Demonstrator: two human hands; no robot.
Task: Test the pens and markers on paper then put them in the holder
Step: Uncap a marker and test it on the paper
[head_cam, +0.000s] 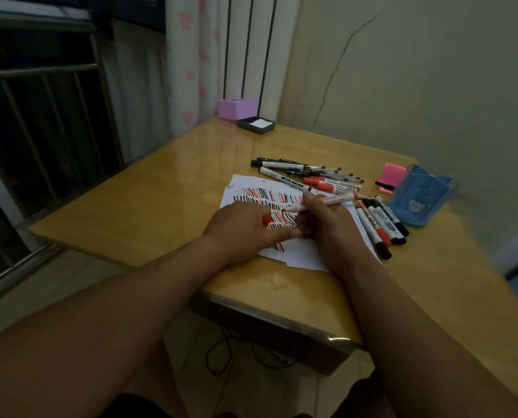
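Observation:
A white paper (300, 254) covered with red and black strokes lies on the wooden table (149, 206). My right hand (330, 227) grips an uncapped red marker (327, 202), its tip touching the paper. My left hand (245, 227) rests on the sheet and holds the red cap (266, 219). A pile of pens and markers (312, 175) lies beyond the paper. Several more markers (381, 224) lie to the right of it. The blue holder (417, 200) stands at the right, with nothing visible inside.
A pink eraser block (391, 178) sits behind the holder. A pink box (236, 108) and a dark tray with white notes (256, 124) are at the table's far corner. A wall runs on the right, a railing and curtain on the left.

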